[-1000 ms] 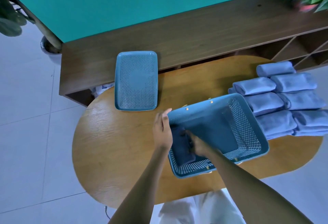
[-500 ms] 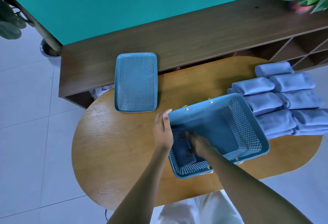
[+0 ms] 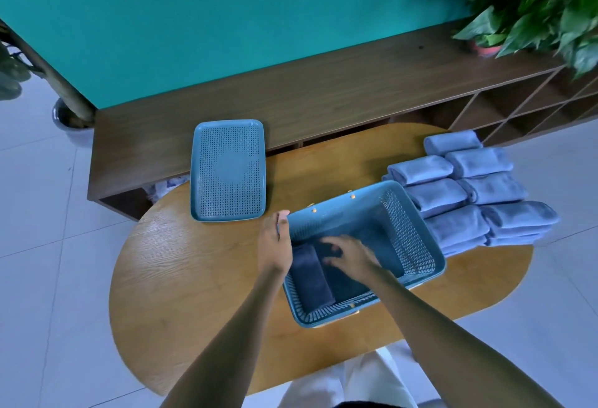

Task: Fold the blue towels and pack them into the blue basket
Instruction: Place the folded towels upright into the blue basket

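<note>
- Table (image 3: 200, 278): bears the basket (image 3: 417, 223), near the person.
- Stack (image 3: 469, 194): folded towels lie just right of the basket, unpacked.
- Basket: one dark towel (image 3: 312, 278) lies along its left wall.
- Left hand (image 3: 275, 242): fingers straight, steadying the left rim.
- Right hand (image 3: 348, 254): inside, fingers loosely spread, holding nothing. It should press the towel flush to the wall, leaving room for the next.

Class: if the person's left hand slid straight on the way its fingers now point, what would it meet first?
The left hand points away along the basket's left wall. Beyond its fingertips lies bare table, then probably the tray's near right corner; depth is unclear.
</note>
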